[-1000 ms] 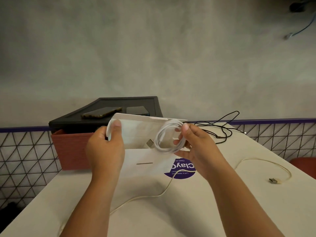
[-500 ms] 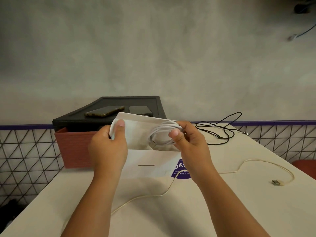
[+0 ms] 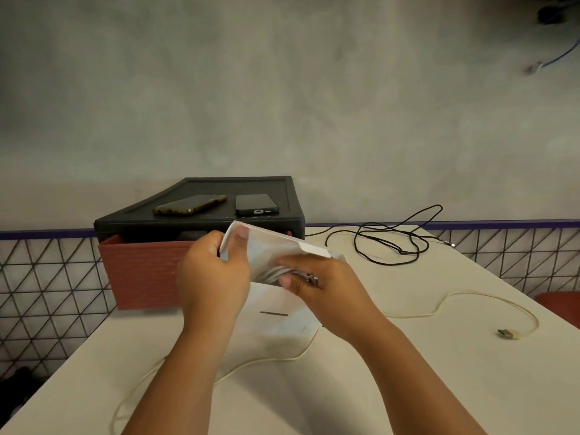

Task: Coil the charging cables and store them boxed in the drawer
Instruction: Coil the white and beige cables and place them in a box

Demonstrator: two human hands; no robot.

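Note:
My left hand (image 3: 213, 277) grips the left end of a flat white box (image 3: 266, 246), thumb on its upper face. My right hand (image 3: 320, 287) holds a coiled white cable (image 3: 277, 274) and pushes it into the box's open side; most of the coil is hidden by the box and my fingers. Behind stands a black drawer unit (image 3: 201, 221) with its reddish-brown drawer (image 3: 141, 271) pulled open. A loose cream cable (image 3: 455, 306) with a plug at its end lies on the table to the right. A black cable (image 3: 389, 243) lies tangled at the back right.
Two phones (image 3: 190, 205) (image 3: 256, 205) lie on top of the drawer unit. A white sheet or lid (image 3: 282, 318) lies flat on the table (image 3: 408, 387) under my hands. The cream cable also trails left under my arms. A wire mesh fence runs along the table's far edge.
My right hand has carried the coiled white cable from in front of the box into its opening. The box has tilted flatter and the phones on the unit have come into fuller view.

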